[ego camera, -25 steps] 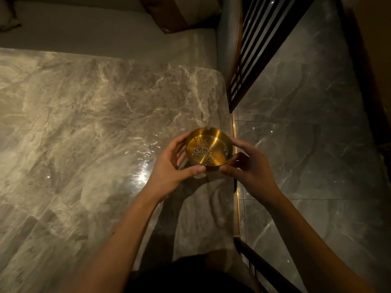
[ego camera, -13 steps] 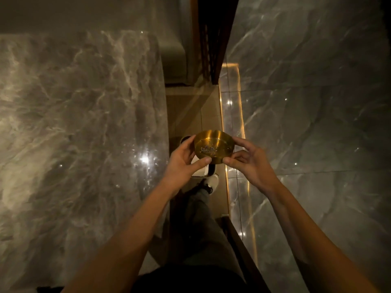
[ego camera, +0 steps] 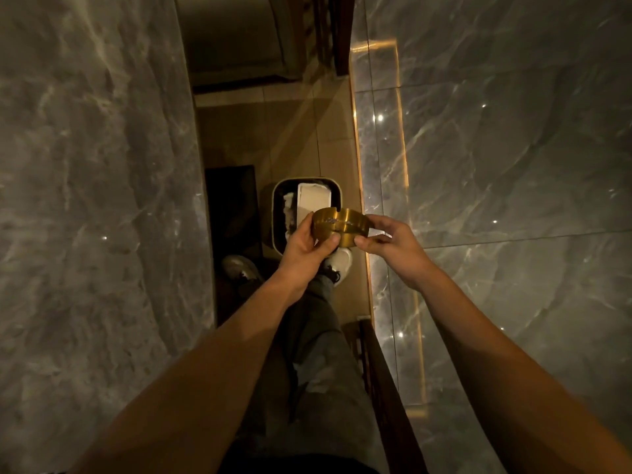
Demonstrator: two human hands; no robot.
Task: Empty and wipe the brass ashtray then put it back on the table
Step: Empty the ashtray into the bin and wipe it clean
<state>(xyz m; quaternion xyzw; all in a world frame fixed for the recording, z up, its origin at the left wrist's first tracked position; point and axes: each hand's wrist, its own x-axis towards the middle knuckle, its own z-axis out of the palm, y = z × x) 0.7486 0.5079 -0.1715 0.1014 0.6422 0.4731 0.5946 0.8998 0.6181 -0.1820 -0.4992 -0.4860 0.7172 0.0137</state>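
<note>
The round brass ashtray [ego camera: 342, 224] is held in the air between both hands, tilted away from me, with grey ash bits still visible inside. My left hand [ego camera: 304, 248] grips its left side and near wall. On the right, the fingertips of my right hand [ego camera: 386, 242] pinch its rim. The ashtray hangs just at the near right corner of a small bin [ego camera: 278, 217] on the floor, which holds white crumpled paper and a white box. The grey marble table [ego camera: 95, 200] lies to the left.
My legs and two shoes [ego camera: 342, 261] stand on the tan floor just before the bin. A glossy marble ledge [ego camera: 496, 165] with a lit gold strip runs along the right. A dark wooden rail [ego camera: 383, 371] rises at the lower right.
The ashtray has moved off the table edge and out over the floor bin, and it is now tipped forward. My view has swung right and down, so the bin shows.
</note>
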